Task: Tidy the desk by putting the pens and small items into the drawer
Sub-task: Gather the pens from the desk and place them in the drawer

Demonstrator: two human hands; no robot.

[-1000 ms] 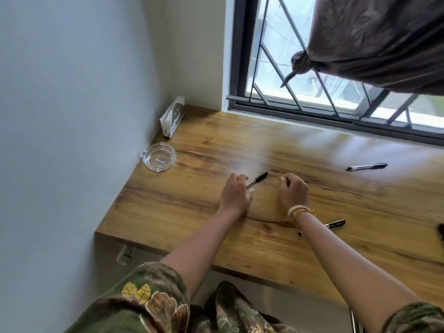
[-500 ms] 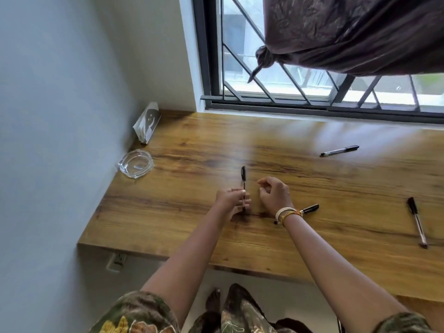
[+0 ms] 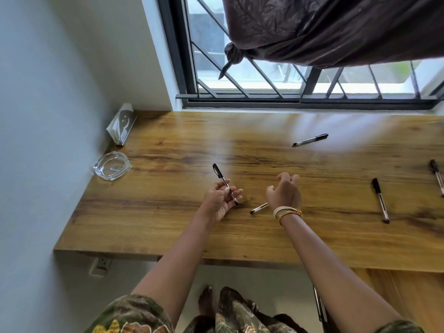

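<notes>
My left hand (image 3: 222, 203) is turned palm up above the wooden desk (image 3: 168, 212) and holds a black-capped pen (image 3: 224, 182) between its fingers, cap pointing away. My right hand (image 3: 284, 194) hovers beside it with fingers loosely curled and nothing in them. Under the right wrist a second pen (image 3: 259, 208) lies on the desk, half hidden. A third pen (image 3: 310, 140) lies farther back near the window. Two more pens (image 3: 380, 200) (image 3: 437, 176) lie at the right. No drawer can be made out for certain.
A glass ashtray (image 3: 112, 165) sits at the desk's left edge by the wall, with a clear plastic stand (image 3: 122, 127) behind it in the corner. A knotted dark curtain (image 3: 324, 30) hangs over the barred window. A wall socket (image 3: 101, 265) is below the desk.
My left hand has lifted the pen off the desk and turned palm up. My right hand has risen and uncurled a little. The view has swung right, so more pens show.
</notes>
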